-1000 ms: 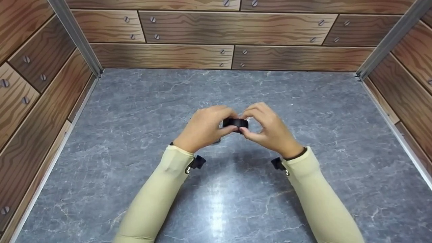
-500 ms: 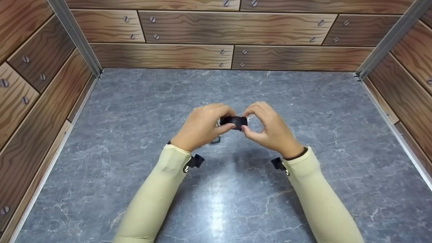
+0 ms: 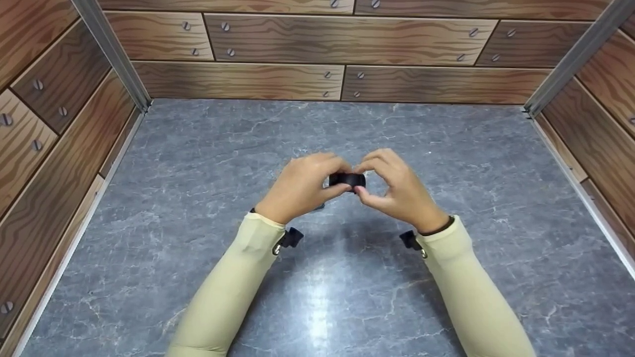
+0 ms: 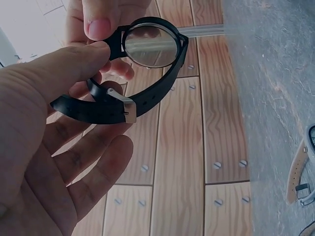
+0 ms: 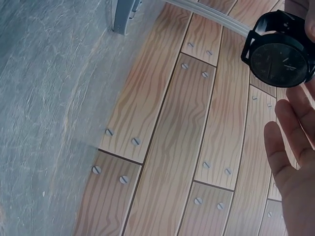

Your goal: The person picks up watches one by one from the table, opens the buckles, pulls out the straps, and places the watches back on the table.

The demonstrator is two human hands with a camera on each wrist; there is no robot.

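A black wristwatch (image 3: 347,180) is held above the table between both hands. My left hand (image 3: 308,184) grips it from the left, with the thumb on the near side. My right hand (image 3: 389,184) pinches its right end between thumb and fingers. In the left wrist view, the watch's shiny back (image 4: 151,46) faces the camera, and the strap is looped through a metal buckle (image 4: 130,111). The dark dial (image 5: 279,65) shows in the right wrist view, beside the spread lower fingers of the right hand.
On the table (image 3: 223,148), a watch with a beige strap (image 4: 296,172) lies at the left wrist view's right edge. Part of a dark thing (image 3: 320,206) shows beneath the left hand. A blue-grey piece (image 5: 126,17) cuts into the right wrist view. Wood-patterned walls (image 3: 347,39) enclose the table.
The left hand and watch shift slightly left, then back right. The dark thing under the left hand shows more half a second ago than now. Both hands keep hold of the watch.
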